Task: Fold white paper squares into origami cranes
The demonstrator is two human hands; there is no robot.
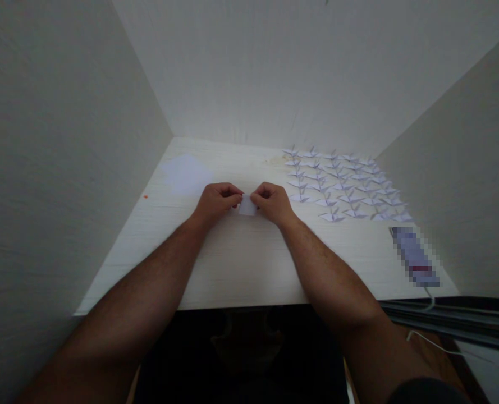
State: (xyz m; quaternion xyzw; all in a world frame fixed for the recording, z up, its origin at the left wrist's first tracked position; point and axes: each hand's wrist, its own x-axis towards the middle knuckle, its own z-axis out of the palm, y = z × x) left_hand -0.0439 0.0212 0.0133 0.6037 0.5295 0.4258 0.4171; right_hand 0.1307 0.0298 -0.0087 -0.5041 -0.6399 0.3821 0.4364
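A small white piece of paper [248, 206], roughly square, is held just over the middle of the table. My left hand [219, 203] pinches its left edge between thumb and fingers. On the opposite edge, my right hand [272, 202] has the same kind of pinch, thumb toward me. Any folds in the paper are too small to make out. Right of my right hand stand rows of folded white paper cranes [333, 182], several in each row. Beyond my left hand lie flat white paper sheets [186, 173].
The pale table [241, 275] is enclosed by walls at the left, back and right. A blurred-out phone-like device [415, 258] lies near the right edge, with a white cable [432, 300] running off the table. A small orange speck [145, 197] is at the left.
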